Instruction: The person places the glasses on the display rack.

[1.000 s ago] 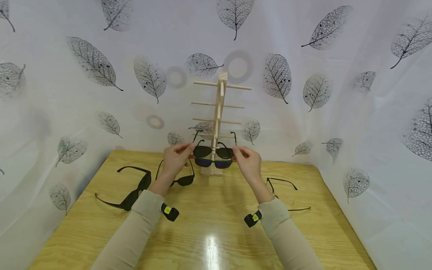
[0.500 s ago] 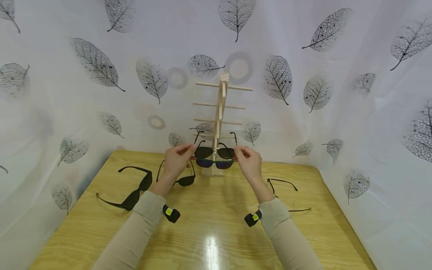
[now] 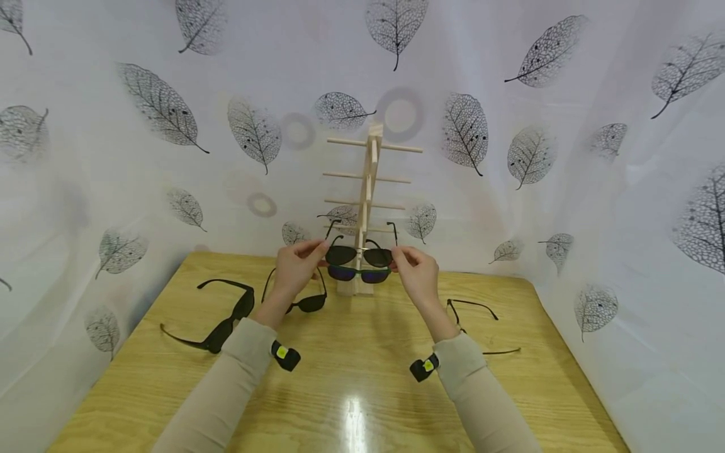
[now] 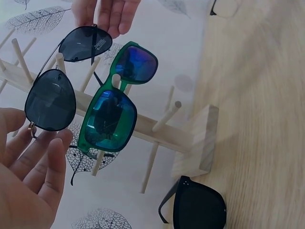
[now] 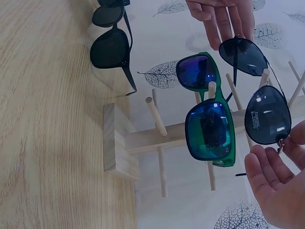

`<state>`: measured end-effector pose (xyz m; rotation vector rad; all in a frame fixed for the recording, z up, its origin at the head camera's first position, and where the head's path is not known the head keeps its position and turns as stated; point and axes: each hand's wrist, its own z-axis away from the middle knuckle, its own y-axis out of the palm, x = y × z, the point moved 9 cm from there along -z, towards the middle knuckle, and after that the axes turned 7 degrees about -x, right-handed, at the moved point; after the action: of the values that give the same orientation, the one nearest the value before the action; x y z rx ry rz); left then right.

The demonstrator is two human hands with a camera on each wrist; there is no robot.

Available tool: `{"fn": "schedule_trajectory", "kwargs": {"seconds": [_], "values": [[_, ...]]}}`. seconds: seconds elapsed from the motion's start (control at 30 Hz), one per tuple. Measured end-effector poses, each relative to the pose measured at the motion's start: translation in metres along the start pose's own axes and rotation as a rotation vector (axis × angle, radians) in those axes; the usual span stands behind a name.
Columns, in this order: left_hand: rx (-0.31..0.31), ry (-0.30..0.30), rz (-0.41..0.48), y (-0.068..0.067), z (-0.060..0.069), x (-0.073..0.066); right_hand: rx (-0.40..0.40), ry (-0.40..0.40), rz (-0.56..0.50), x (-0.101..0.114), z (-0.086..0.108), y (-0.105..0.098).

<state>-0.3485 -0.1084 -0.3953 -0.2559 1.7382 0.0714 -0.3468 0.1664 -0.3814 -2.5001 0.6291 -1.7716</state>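
Thin-rimmed dark aviator sunglasses (image 3: 341,255) are held between both hands at a wooden eyewear stand (image 3: 369,186). My left hand (image 3: 296,267) pinches them at one hinge, and my right hand (image 3: 418,272) pinches the opposite hinge. Both temples point back toward the stand. In the left wrist view, a short peg shows at the bridge of the aviators (image 4: 51,100); whether it bears their weight I cannot tell. Just below, green-framed sunglasses (image 5: 209,129) with blue mirrored lenses sit on a lower peg of the stand, apart from my fingers.
Black sunglasses (image 3: 221,333) lie at the table's left, and another dark pair (image 3: 313,303) lies partly behind my left hand. Thin-framed glasses (image 3: 474,303) lie at the right, partly hidden by my right arm. A leaf-patterned curtain (image 3: 317,56) surrounds the wooden table (image 3: 340,365).
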Motion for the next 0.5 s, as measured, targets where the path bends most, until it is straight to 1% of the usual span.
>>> {"fn": "schedule_trajectory", "kwargs": {"seconds": [0.13,0.27,0.37,0.5], "values": [[-0.006,0.011,0.000,-0.0004,0.0003,-0.0012,-0.002,-0.020,0.011,0.0002,0.0005,0.0004],[-0.006,0.017,0.000,-0.0007,0.0021,-0.0028,-0.003,-0.022,0.012,0.0002,0.0009,0.0005],[-0.003,0.025,0.001,-0.0008,0.0035,-0.0038,-0.007,-0.014,-0.012,-0.0001,0.0008,-0.0005],[-0.003,0.052,0.012,-0.0010,0.0038,-0.0043,-0.010,0.000,-0.050,-0.0007,0.0013,-0.0029]]}}
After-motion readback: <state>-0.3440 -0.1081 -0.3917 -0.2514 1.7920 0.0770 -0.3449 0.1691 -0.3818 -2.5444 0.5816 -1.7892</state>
